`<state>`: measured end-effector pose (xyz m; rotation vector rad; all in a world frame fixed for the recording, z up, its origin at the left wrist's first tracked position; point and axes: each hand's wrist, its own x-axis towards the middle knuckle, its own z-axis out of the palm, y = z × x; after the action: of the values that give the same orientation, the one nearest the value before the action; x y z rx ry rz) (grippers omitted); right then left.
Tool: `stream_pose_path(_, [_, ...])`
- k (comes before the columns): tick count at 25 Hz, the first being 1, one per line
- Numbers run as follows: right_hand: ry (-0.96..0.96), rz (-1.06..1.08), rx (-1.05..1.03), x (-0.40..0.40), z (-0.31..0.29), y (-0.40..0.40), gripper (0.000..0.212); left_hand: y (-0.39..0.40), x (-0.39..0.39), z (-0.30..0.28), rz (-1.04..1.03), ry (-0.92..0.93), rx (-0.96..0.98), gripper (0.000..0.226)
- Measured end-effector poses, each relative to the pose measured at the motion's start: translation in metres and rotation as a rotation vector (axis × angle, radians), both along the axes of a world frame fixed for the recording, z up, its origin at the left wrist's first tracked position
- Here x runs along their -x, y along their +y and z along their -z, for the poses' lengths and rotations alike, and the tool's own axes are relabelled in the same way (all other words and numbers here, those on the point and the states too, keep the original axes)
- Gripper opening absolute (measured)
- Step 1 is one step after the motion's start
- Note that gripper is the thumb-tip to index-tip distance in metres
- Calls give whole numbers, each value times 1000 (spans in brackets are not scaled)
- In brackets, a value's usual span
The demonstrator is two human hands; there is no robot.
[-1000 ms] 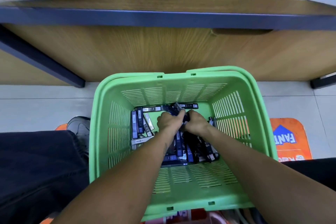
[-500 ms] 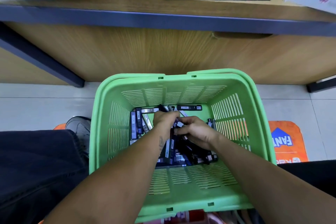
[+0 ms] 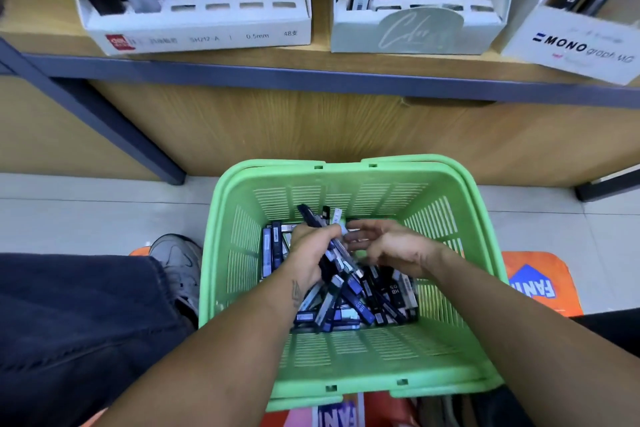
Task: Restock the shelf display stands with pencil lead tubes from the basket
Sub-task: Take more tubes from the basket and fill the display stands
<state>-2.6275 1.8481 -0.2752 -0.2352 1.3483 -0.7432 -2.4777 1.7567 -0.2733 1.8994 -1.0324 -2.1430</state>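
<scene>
My left grip (image 3: 311, 246) holds a bundle of dark pencil lead tubes (image 3: 337, 253) inside the green slotted plastic basket (image 3: 346, 360); my right grip (image 3: 384, 246) is wide. White cardboard display stand (image 3: 197, 24) reads "0.5mm"; the right-hand stand (image 3: 571, 48) reads "MONO graph".

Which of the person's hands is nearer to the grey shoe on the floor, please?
Left. The left hand, gripping a bundle of lead tubes, is on the basket's shoe side; the right hand lies further away.
</scene>
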Motion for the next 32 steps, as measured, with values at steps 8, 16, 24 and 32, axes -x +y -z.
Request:
stream_pose_path(8, [-146, 17, -191, -36, -18, 18, 83, 15, -1, -25, 141, 63, 208, 30])
stream_pose_path(16, [-332, 296, -78, -40, -24, 22, 78, 17, 6, -44, 262, 105, 407, 29])
stream_pose_path(24, [-338, 276, 1, -47, -47, 9, 70, 17, 4, -26, 128, 152, 221, 67])
stream_pose_path(32, [409, -48, 175, -17, -44, -11, 94, 17, -11, -11, 257, 116, 57, 104])
